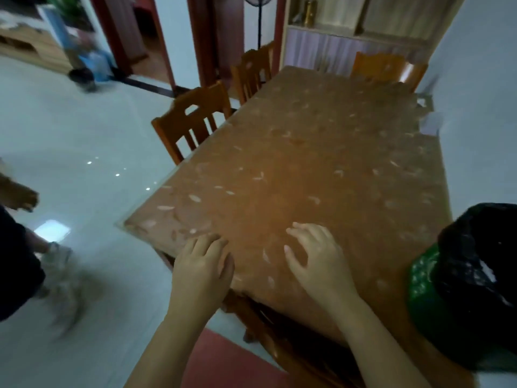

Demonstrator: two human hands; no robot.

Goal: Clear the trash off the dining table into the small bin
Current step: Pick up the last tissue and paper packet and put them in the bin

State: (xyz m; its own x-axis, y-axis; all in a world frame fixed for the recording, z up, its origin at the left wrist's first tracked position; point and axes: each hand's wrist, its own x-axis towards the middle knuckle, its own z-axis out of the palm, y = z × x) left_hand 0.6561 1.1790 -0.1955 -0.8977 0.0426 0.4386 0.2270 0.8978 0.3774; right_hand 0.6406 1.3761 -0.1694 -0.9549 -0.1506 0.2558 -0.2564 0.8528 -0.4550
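A: Where's the small bin (458, 289)?
B: At the near right corner of the desk (321, 163), green, black bag inside.
A: And the hands?
B: Left hand (202, 264) and right hand (316, 256) rest palm-down on the desk's near edge, fingers loosely spread, holding nothing.

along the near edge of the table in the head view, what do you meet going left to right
left hand → right hand → small bin with its black bag, at the table's right corner
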